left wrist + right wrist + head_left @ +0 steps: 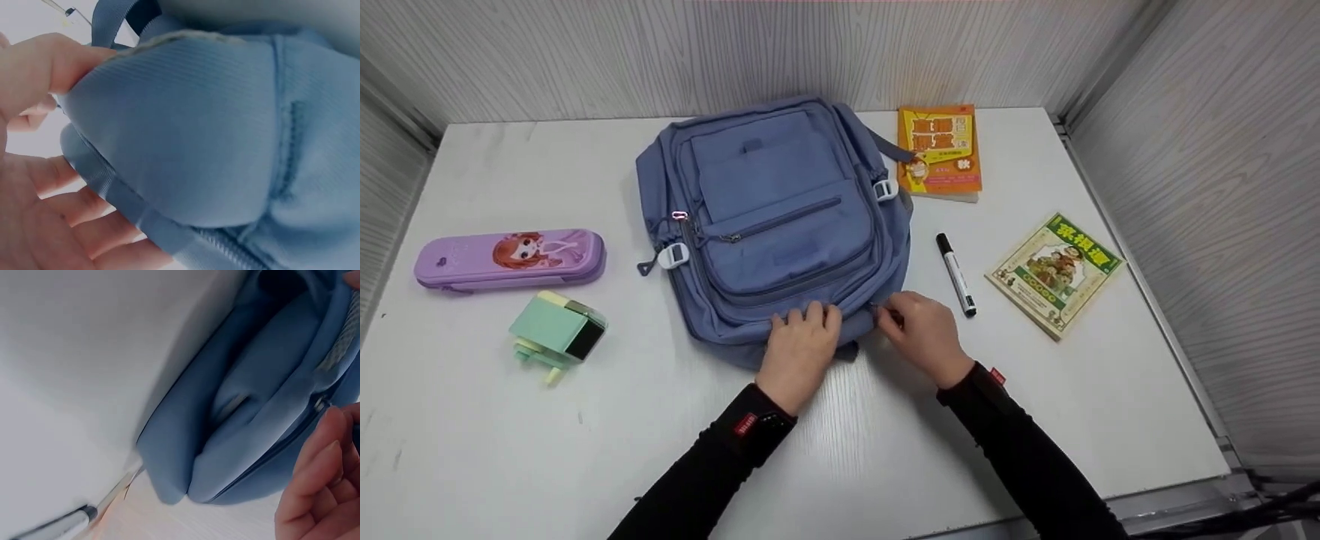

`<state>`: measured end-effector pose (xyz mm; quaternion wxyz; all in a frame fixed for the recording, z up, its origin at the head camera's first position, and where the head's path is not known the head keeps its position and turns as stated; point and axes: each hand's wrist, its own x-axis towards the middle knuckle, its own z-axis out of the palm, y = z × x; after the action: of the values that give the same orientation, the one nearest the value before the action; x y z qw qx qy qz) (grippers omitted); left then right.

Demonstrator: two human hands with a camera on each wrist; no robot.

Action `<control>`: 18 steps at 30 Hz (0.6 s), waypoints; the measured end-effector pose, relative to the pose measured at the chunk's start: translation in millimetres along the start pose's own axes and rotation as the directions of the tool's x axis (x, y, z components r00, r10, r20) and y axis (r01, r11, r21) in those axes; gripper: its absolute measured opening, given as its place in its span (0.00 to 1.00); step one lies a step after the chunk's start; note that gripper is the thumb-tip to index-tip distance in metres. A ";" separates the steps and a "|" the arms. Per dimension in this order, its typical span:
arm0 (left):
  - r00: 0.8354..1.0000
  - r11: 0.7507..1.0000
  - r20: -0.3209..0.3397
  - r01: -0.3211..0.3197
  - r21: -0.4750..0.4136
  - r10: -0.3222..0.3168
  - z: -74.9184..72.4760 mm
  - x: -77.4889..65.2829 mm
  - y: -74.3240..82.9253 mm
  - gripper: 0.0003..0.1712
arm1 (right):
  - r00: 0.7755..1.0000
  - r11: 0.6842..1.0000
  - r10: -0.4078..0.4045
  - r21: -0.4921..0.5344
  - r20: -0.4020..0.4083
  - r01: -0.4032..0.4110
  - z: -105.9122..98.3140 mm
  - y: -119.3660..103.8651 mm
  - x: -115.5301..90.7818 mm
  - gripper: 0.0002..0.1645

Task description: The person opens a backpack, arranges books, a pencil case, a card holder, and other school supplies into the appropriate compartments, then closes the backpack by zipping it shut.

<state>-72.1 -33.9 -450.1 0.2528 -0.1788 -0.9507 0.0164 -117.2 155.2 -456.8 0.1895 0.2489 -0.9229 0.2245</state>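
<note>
A blue backpack (pixel 765 169) lies front side up on the white table, its near end toward me. My left hand (pixel 801 352) grips that near edge, with the thumb on one side of the fabric and the fingers spread along the other in the left wrist view. At the near right corner, my right hand (pixel 926 336) has its fingers curled and pinches the zipper pull. The metal zipper slider (pixel 320 404) shows right at its fingertips in the right wrist view, on a zipper line running along the bag's side. The pull itself is mostly hidden by the fingers.
A black-and-white marker (pixel 956 274) and a green-and-cream book (pixel 1056 274) lie on the right. An orange book (pixel 941 146) lies behind them, touched by a strap. On the left are a purple pencil case (pixel 510 259) and a mint-green desk gadget (pixel 553 328).
</note>
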 end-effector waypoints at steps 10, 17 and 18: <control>0.994 0.994 0.054 -0.090 -0.065 0.093 -4.0 -8.1 -18.4 0.10 | 0.998 0.999 0.019 -0.052 0.064 -0.016 -6.5 10.5 9.5 0.15; 0.991 0.985 0.074 -0.100 -0.143 0.112 -7.3 -16.8 -35.7 0.12 | 0.997 0.995 0.071 -0.064 0.014 -0.070 -13.7 28.3 10.6 0.11; 0.991 0.983 0.076 -0.099 -0.156 0.112 -7.7 -18.2 -38.0 0.12 | 0.996 0.994 0.087 -0.072 0.006 -0.086 -15.7 33.1 11.6 0.11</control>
<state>-66.2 -76.3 -447.4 0.1966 -0.2470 -0.9482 -0.0353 -140.8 184.4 -449.1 0.1842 0.2027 -0.9411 0.1981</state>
